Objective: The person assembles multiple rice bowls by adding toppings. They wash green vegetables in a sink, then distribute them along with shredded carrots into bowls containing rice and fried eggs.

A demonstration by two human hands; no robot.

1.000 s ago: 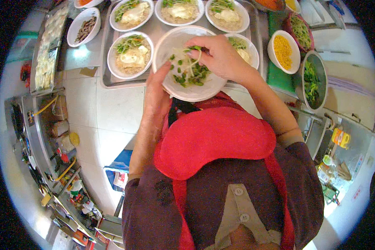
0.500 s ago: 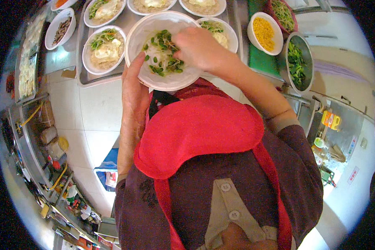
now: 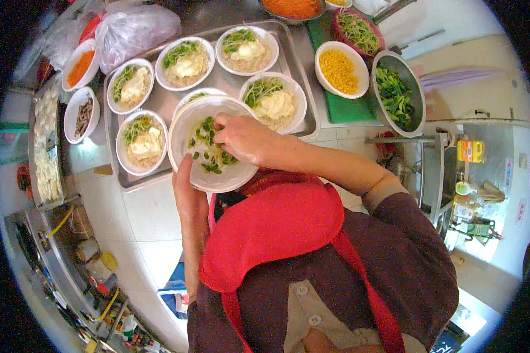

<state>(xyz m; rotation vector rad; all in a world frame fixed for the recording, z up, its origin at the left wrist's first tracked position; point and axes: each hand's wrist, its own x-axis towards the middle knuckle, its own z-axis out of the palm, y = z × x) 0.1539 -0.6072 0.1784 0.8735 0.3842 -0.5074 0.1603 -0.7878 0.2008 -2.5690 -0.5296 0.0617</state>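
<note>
Sprouts (image 3: 211, 167) lie in a large white bowl (image 3: 181, 132) between the hands; left hand (image 3: 188, 188) clamps its side, thumb over the rim; right hand (image 3: 244, 138) dips in among them, its grip hidden; dishes (image 3: 301, 112) on the tray (image 3: 286, 62) hold greens and egg; rightward, corn (image 3: 338, 72) fills one bowl (image 3: 363, 73), chopped leaves (image 3: 394, 97) a metal basin (image 3: 417, 94)

White bowl (image 3: 180, 136), green sprouts (image 3: 213, 167), apparently pale-stemmed

The place was a kitchen, seemingly a commercial one: matching egg-topped portions (image 3: 187, 66) stood on a large metal tray (image 3: 290, 59), heaped corn (image 3: 338, 70) and leafy greens (image 3: 394, 97) sat nearby, and the person wore a red apron (image 3: 277, 220) above a tiled floor (image 3: 150, 217).
</note>
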